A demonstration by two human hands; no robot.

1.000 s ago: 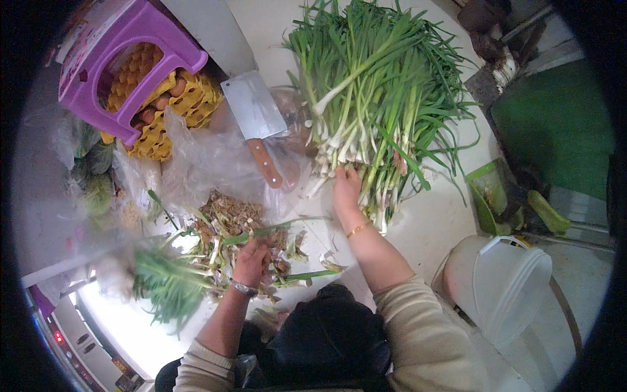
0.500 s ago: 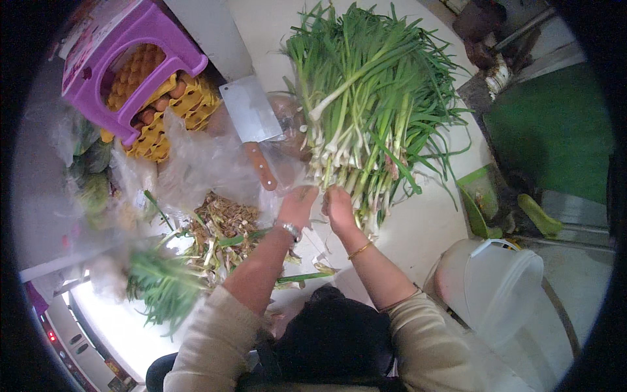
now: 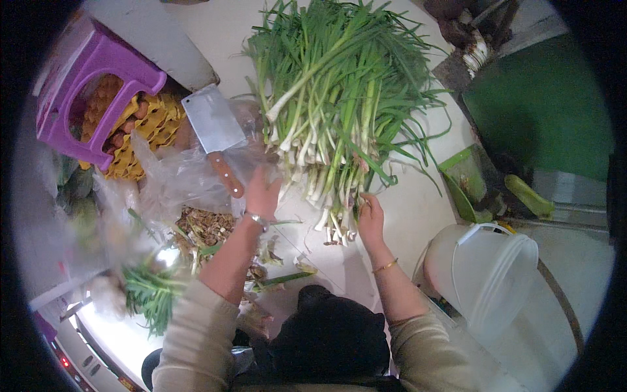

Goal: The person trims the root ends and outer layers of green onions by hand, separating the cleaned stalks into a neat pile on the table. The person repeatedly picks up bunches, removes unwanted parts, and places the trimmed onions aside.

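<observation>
A large heap of green garlic point(image 3: 346, 98) lies on the white table point(image 3: 418, 202) in front of me, leaves pointing away and white bulb ends toward me. My left hand point(image 3: 262, 195) is beside the bulbs on the left, its fingers stretched out and holding nothing. At the right side of the bulb ends is my right hand point(image 3: 371, 221), fingers bent but apart, touching or very close to the outer stalks. A few bulbs stick out nearer to me between the hands. Left of my left hand, a cleaver point(image 3: 214, 121) with a wooden handle rests on clear plastic bags point(image 3: 176, 186).
A purple stool point(image 3: 98, 65) stands over yellow egg trays point(image 3: 153, 124) at the far left. Dry peelings point(image 3: 206, 225) and another green bunch point(image 3: 153, 287) lie at the near left. A white bucket point(image 3: 483, 274) and a green dustpan point(image 3: 465, 186) are on the right.
My hands, close together at the bulb ends before, have moved apart to the left and right. More bulb ends now show between them. The whole view has shifted slightly.
</observation>
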